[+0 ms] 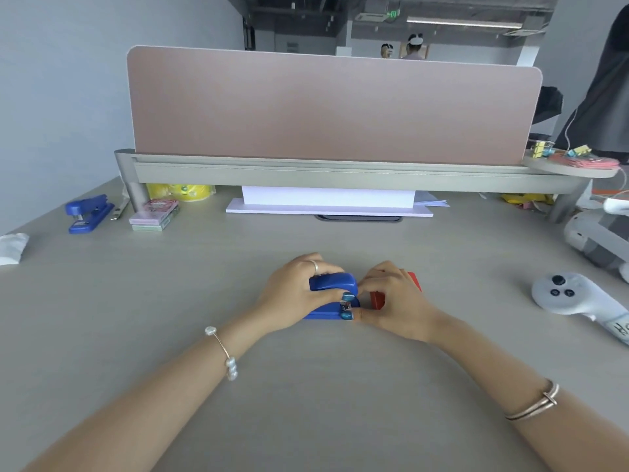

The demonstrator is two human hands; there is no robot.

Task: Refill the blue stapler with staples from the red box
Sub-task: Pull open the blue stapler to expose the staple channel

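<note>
**Both hands on the stapler at mid-surface**

A pale grey surface [204,267] fills the lower frame, backed by a pink divider panel [333,107] on a grey rail. At the centre, the left hand [292,294] has its grip wrapped around the blue stapler [332,284], which sits on the surface. The right hand [394,301] pinches at the stapler's front end, and the red box [377,300] lies just behind its fingers, partly hidden.

At the upper left rest a second blue stapler [88,212] and a stack of small pink and green boxes [155,216]. White paper [328,201] sits under the rail. A white controller [575,294] lies at the right edge. Beyond the panel, an office ceiling with strip lighting shows.
</note>
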